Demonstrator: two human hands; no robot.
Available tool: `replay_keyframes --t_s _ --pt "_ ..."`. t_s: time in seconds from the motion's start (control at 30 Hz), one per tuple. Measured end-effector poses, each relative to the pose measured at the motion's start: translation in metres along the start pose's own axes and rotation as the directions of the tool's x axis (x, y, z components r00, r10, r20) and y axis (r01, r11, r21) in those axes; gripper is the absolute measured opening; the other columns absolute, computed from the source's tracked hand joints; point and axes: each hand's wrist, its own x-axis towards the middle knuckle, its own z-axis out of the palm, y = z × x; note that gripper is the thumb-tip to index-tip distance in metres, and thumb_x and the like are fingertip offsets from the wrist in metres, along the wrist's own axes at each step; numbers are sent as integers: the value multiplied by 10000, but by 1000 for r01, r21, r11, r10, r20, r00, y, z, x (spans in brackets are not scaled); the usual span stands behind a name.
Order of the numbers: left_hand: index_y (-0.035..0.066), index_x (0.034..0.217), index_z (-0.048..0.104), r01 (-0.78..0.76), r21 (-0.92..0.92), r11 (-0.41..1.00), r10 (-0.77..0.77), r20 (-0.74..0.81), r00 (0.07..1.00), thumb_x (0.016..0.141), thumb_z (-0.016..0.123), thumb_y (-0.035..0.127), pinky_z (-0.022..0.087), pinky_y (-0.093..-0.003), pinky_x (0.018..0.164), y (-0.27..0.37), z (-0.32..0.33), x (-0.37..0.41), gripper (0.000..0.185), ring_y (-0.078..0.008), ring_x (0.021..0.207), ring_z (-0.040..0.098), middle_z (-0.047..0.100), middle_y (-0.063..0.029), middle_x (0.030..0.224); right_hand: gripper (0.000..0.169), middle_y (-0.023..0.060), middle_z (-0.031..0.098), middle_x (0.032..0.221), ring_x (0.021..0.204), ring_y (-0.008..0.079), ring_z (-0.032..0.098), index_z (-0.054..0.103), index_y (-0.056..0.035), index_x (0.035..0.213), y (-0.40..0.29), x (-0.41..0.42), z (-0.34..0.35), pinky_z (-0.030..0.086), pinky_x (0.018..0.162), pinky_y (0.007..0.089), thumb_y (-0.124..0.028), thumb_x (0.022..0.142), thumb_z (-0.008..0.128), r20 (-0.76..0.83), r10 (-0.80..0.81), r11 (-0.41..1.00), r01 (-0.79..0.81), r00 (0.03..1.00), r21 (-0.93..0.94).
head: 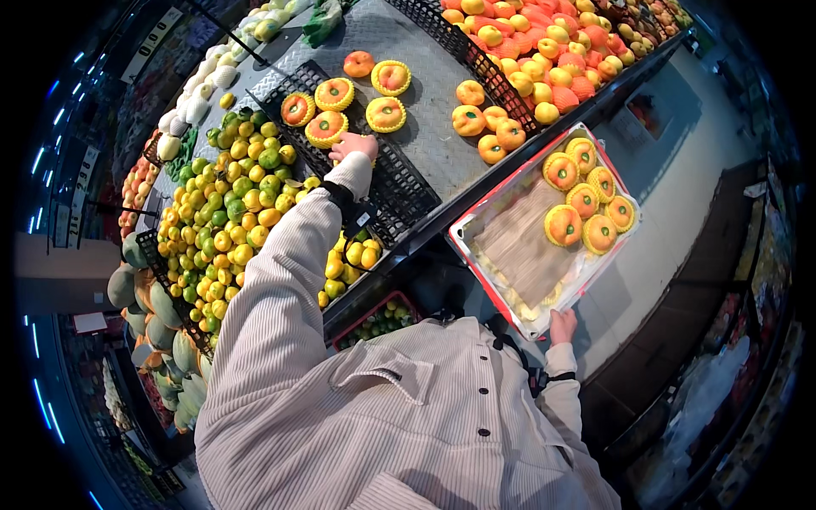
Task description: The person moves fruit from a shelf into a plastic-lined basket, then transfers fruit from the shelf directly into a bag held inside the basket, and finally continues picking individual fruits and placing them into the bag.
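My left hand (352,148) is on the black plastic mesh divider (408,201), beside an orange-red fruit in a yellow foam net (326,129). Bits of yellow foam show around the hand, but what lies under its palm is hidden. Other netted fruits stand on the divider and on the metal display surface (440,127), next to a bare orange fruit (359,64). My right hand (562,326) grips the near corner of a red-edged white crate (519,239). Several netted fruits (583,201) fill the crate's far right part, and its brown bottom shows elsewhere.
Green and yellow citrus fruits (239,185) are heaped left of the divider. Several un-netted orange fruits (491,127) sit near the display edge. Beyond a black mesh barrier (491,73) lies a pile of yellow fruits (548,51). Melons (162,306) are stacked at left.
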Motion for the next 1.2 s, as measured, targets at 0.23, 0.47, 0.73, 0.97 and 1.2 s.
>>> replay_keyframes --t_s 0.23,0.47,0.73,0.97,1.2 --pt "64 1316 471 -282 25 959 281 56 958 785 661 401 218 -552 1112 18 11 -63 658 -368 1388 273 387 -203 1453 336 157 684 883 811 195 627 567 80 1041 7 0 -2 490 755 335 -110 794 693 25 -11 999 9 1000 51" --pt "74 1109 711 -721 -304 623 660 699 276 811 649 408 472 -396 986 102 71 -201 451 -337 1149 611 644 -204 1219 346 112 669 936 831 163 613 585 52 1118 -3 -6 -11 481 741 293 -98 824 691 31 51 996 -49 998 -70" --pt "58 1270 525 -979 -23 203 694 709 127 792 695 425 452 -487 967 110 178 -336 627 -384 1198 546 551 -214 1281 545 118 630 1119 990 193 581 472 22 1320 20 -5 -7 462 835 337 -198 872 691 18 221 947 -219 975 233" --pt "129 1244 511 -979 155 133 883 429 188 856 600 289 425 -561 882 94 246 -382 429 -377 1152 510 513 -189 1254 649 153 624 1199 1075 222 584 388 14 1398 15 -26 -14 468 888 376 -269 892 679 86 203 953 -217 975 213" --pt "149 1263 460 -978 195 78 886 436 158 657 818 363 474 -564 848 91 248 -386 735 -383 1170 500 478 -186 1262 638 118 624 1133 984 179 587 405 10 1378 26 -25 -19 477 833 311 -246 874 701 125 147 971 -167 981 172"
